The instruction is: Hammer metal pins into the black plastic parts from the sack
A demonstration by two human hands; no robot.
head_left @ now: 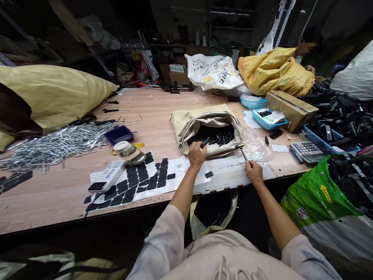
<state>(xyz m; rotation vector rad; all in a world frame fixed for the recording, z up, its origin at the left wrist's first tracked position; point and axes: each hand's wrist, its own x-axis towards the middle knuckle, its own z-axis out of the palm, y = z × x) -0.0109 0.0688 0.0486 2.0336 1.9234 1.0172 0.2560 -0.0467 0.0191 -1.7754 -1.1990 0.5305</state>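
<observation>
My left hand [197, 154] is closed around a slim black part [206, 141] at the front lip of an open cloth sack [183, 130]. Inside the sack lies a heap of similar black parts [223, 136]. To the right of it, my right hand [254, 172] grips a small hammer [243, 154] by its shaft. The hammer's head, with a yellowish end, is beside the sack's front right corner. Under both hands runs a flat pale cardboard sheet [230, 179], with one dark pad [209, 174] on it.
Metal rods [67, 144] are piled on the left, near a dark blue tray [119, 135], a glass jar [131, 152] and sheets of black pads [145, 175]. Blue baskets [269, 121], a carton [291, 107] and a calculator [306, 150] stand right. A green bag [311, 194] flanks my right arm.
</observation>
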